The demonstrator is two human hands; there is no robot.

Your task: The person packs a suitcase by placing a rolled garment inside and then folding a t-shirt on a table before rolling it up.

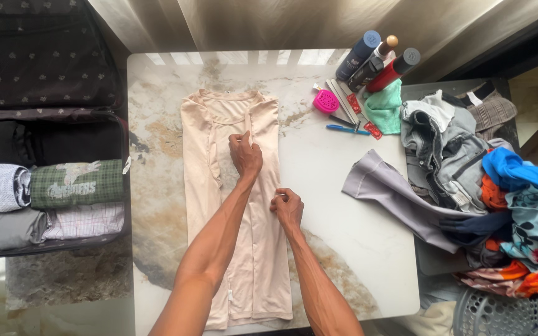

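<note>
Starting at the far left, an open suitcase (45,81) lies beside the table, its lower half holding five folded garments (48,202): a pale patterned one, a green checked one, a grey one, a light checked one and a dark one behind them. On the marble table (157,186) lies one pale peach top (203,186), stretched lengthwise from the far edge towards the person. Both its long sides are folded in over the middle, so it forms a narrow strip with the round neckline at the far end.

The left hand (245,155) presses flat near the centre fold, fingers together and curled slightly down on the cloth. The right hand (287,208) sits at the right folded edge, fingertips pinched on the fabric.

Further right stand three bottles (378,62), with a pink comb-like object (325,101), one blue pen (347,129) and a folded teal cloth (383,109). One grey garment (393,193) trails from a heap of mixed clothes (499,199), above a grey basket (509,314).
</note>
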